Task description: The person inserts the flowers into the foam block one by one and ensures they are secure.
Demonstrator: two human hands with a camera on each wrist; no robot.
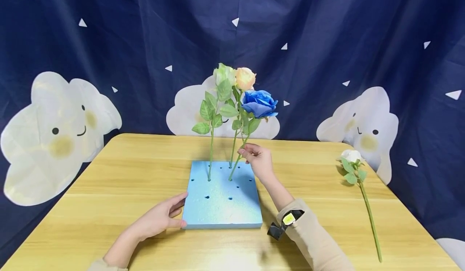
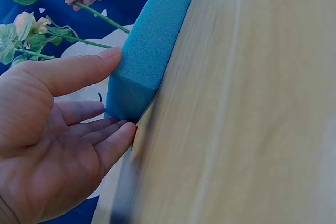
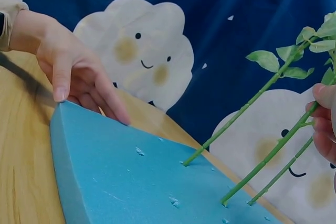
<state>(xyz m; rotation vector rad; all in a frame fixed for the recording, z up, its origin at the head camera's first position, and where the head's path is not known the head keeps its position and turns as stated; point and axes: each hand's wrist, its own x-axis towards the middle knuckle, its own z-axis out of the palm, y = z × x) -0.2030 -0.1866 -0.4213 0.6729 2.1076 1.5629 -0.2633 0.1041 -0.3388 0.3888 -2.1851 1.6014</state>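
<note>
A blue foam block (image 1: 222,210) with several small holes lies on the table. Three artificial roses stand in it: a pale green rose (image 1: 224,75), a peach rose (image 1: 245,78) and a blue rose (image 1: 259,103), whose stem leans right. My right hand (image 1: 258,160) pinches the blue rose's stem between thumb and fingers; its lower end sits in a hole. Along the block's left edge rests my left hand (image 1: 160,217), thumb at the near corner, fingers fairly straight against the side. The left wrist view shows these fingers (image 2: 116,142) touching the foam.
A white rose (image 1: 351,156) with a long green stem lies on the wooden table (image 1: 308,174) at the right. Behind the table hangs a dark blue curtain (image 1: 109,40) with clouds and white triangles. A black strap (image 1: 277,231) hangs from the right wrist.
</note>
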